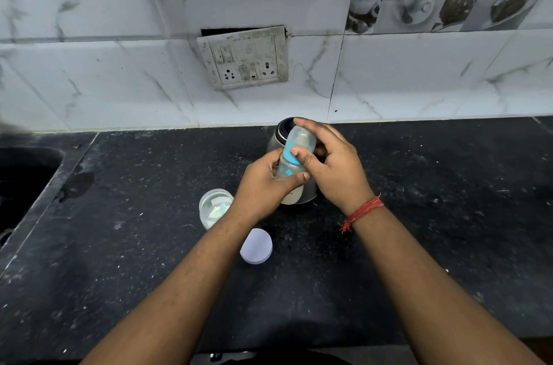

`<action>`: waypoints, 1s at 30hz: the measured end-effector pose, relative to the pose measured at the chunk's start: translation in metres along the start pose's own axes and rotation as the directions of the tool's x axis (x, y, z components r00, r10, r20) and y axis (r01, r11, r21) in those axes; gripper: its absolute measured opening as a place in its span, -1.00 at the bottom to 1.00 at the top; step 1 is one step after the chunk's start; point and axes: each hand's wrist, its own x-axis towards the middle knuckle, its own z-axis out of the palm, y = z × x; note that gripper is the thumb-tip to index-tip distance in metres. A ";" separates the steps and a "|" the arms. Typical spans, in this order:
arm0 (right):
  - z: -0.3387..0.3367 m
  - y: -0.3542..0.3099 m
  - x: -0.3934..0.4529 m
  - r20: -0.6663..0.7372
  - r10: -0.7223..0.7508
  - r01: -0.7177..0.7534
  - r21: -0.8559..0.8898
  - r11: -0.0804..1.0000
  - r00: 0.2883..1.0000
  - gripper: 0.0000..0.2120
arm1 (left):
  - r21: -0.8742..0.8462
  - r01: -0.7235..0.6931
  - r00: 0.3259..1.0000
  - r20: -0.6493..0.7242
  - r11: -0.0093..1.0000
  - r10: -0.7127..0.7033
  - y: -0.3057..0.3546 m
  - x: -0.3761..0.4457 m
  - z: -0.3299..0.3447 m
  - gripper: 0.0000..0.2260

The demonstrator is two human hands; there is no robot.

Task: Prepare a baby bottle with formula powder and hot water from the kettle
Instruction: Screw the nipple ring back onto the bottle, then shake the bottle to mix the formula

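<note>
2 hands are closed on the baby bottle [291, 165], which is held tilted above the black counter [434, 215], in front of the steel kettle [282, 132]. The lower body is wrapped by the left hand [264, 185]; the cap [302, 138] and blue collar [291, 156] are pinched by the right hand [332, 167]. The bottle is judged light, stiff plastic, possibly warm and slippery with pale liquid inside; the body is best gripped firmly while the collar is twisted. An open formula jar [214, 207] and its lid [256, 245] lie nearby.
</note>
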 end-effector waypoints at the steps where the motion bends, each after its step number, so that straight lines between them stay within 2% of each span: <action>1: 0.000 0.000 -0.001 -0.003 0.000 0.000 -0.002 1.000 1.000 -0.58 | 0.004 0.003 1.000 -0.001 1.000 -0.003 0.001 0.000 0.001 -0.72; 6: 0.001 0.003 -0.004 -0.044 0.000 -0.002 -0.051 0.999 0.999 -0.58 | 0.039 -0.002 1.000 -0.009 0.999 0.002 0.003 0.000 0.005 -0.71; 10: -0.002 0.006 -0.006 -0.038 0.063 -0.066 -0.059 0.996 0.997 -0.54 | 0.106 0.004 0.999 0.038 0.994 -0.009 0.004 0.004 0.002 -0.72; 13: -0.009 0.010 -0.008 0.039 0.165 -0.165 -0.017 0.986 0.985 -0.42 | 0.167 0.002 0.996 0.088 0.986 -0.017 0.007 0.012 -0.002 -0.71; 17: -0.015 0.010 -0.017 0.136 0.222 -0.229 0.039 0.973 0.966 -0.24 | 0.114 0.036 0.998 0.056 0.993 -0.043 0.012 0.019 -0.006 -0.71; 20: -0.020 0.008 -0.017 0.243 0.235 -0.221 -0.084 0.972 0.941 -0.07 | 0.120 0.059 0.993 0.094 0.991 -0.071 0.008 0.017 -0.004 -0.72; 23: -0.021 0.010 -0.013 0.292 0.269 -0.231 -0.156 0.960 0.918 0.09 | 0.076 0.084 0.983 0.156 0.994 -0.095 0.011 0.014 0.000 -0.75; 27: -0.020 0.011 -0.013 0.202 0.279 -0.231 -0.234 0.945 0.939 0.09 | 0.011 0.155 0.963 0.220 0.988 -0.154 0.020 0.010 0.004 -0.74; 30: -0.024 0.014 -0.015 0.140 0.279 -0.255 -0.166 0.953 0.950 0.03 | 0.077 0.109 0.956 0.266 0.991 -0.126 0.024 0.007 0.006 -0.65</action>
